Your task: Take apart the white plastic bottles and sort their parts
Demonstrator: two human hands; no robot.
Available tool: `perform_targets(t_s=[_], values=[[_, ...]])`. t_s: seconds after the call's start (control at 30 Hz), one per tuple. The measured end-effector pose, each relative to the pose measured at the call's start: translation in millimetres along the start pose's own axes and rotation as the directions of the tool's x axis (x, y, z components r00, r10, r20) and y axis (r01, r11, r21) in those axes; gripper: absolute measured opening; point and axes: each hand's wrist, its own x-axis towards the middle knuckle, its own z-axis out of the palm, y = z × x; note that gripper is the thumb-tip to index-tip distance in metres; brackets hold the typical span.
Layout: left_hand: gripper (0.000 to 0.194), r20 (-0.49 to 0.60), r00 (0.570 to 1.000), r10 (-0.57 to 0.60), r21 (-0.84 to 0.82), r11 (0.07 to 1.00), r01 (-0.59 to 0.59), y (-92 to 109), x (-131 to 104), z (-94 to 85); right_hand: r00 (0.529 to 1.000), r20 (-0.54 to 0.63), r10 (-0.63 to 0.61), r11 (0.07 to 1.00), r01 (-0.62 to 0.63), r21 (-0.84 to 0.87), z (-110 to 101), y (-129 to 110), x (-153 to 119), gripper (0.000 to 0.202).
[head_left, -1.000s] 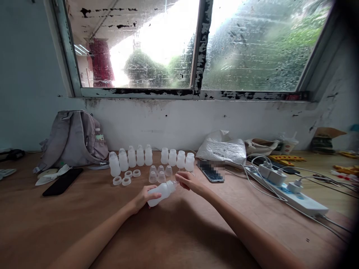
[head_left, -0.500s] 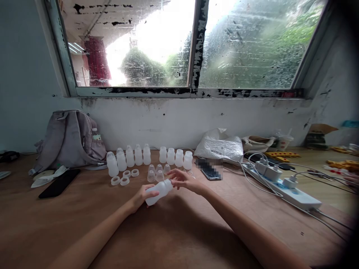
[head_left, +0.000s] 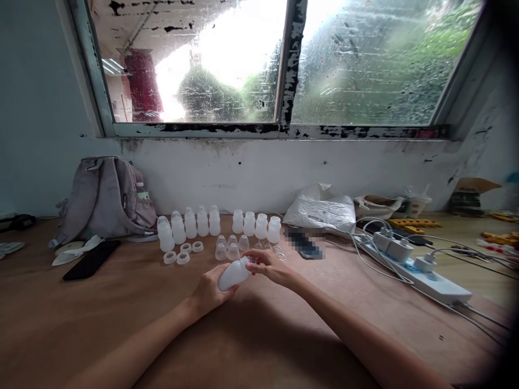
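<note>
My left hand point(head_left: 208, 292) is wrapped round a frosted white baby bottle point(head_left: 233, 275), tilted above the table with its uncapped neck pointing up and right. At the neck, the fingers of my right hand point(head_left: 271, 266) pinch a small clear piece point(head_left: 252, 260) that looks like a bottle teat; the fingers partly hide it. Just behind my hands stand several clear dome caps point(head_left: 232, 250). Several white screw rings point(head_left: 183, 259) lie to their left. Small clear teats and rings point(head_left: 279, 256) lie beyond my right hand, some half hidden by it.
Capped bottles point(head_left: 190, 222) and open bottles point(head_left: 261, 226) stand in a row at the back. A grey backpack point(head_left: 107, 194) and black phone point(head_left: 92, 259) are on the left. Right are another phone point(head_left: 310, 251), a silver bag point(head_left: 322, 210) and a power strip point(head_left: 438, 286) with cables.
My right hand has closed in on the bottle's neck, its fingers drawn together round the clear piece. My left hand has turned further over the bottle. The view has shifted slightly.
</note>
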Motion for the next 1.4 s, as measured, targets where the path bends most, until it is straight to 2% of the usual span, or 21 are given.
perform_targets(t_s=[0.07,0.13,0.17,0.27,0.33,0.43,0.53,0.63,0.77,0.9,1.07,1.2,1.4], values=[[0.039,0.087,0.988,0.128,0.089,0.987,-0.136,-4,-1,3.8,0.996,-0.082,0.035,0.996,-0.028,0.09,6,8,3,0.042],[0.039,0.131,0.969,0.209,0.138,0.964,-0.226,-5,0,7.4,0.993,-0.085,0.08,0.974,-0.06,0.217,13,17,6,0.044],[0.04,0.117,0.969,0.218,0.151,0.96,-0.235,-4,1,8.5,0.993,-0.065,0.097,0.959,-0.075,0.273,15,20,7,0.042],[0.042,-0.019,0.991,0.133,0.16,0.979,-0.128,-1,4,6.6,0.989,-0.041,0.14,0.914,-0.113,0.39,18,23,8,0.036],[0.039,-0.063,0.997,0.051,0.142,0.989,-0.042,-2,6,2.0,0.99,-0.029,0.14,0.905,-0.116,0.41,18,19,7,0.034],[0.031,-0.107,0.992,-0.066,0.112,0.991,0.078,-12,9,-2.6,0.993,0.074,0.088,0.912,-0.11,0.394,20,11,3,0.038],[0.032,-0.076,0.991,-0.108,0.097,0.989,0.115,-24,8,-0.4,0.986,0.154,0.067,0.924,-0.119,0.363,30,7,1,0.041],[0.036,0.013,0.998,-0.068,0.051,0.996,0.067,-30,7,3.4,0.99,0.135,0.028,0.946,-0.07,0.318,41,9,0,0.042],[0.042,0.146,0.988,0.04,-0.022,0.999,-0.037,-25,7,2.3,0.996,0.09,-0.005,0.952,-0.023,0.306,44,16,1,0.046],[0.043,0.221,0.97,0.101,0.114,0.985,-0.128,-18,7,0.9,0.996,0.085,-0.004,0.955,-0.022,0.295,40,22,2,0.044],[0.038,0.186,0.979,0.083,0.346,0.927,-0.144,-21,6,3.8,0.999,0.032,-0.011,0.991,0.007,0.131,36,28,4,0.053],[0.039,0.151,0.984,0.097,0.461,0.874,-0.157,-33,8,1.2,1.0,0.004,-0.02,0.997,0.019,0.072,32,35,7,0.041],[0.053,0.066,0.995,0.079,0.553,0.827,-0.103,-61,20,-11.8,0.982,-0.172,0.075,0.989,-0.051,0.137,28,53,11,0.043]])
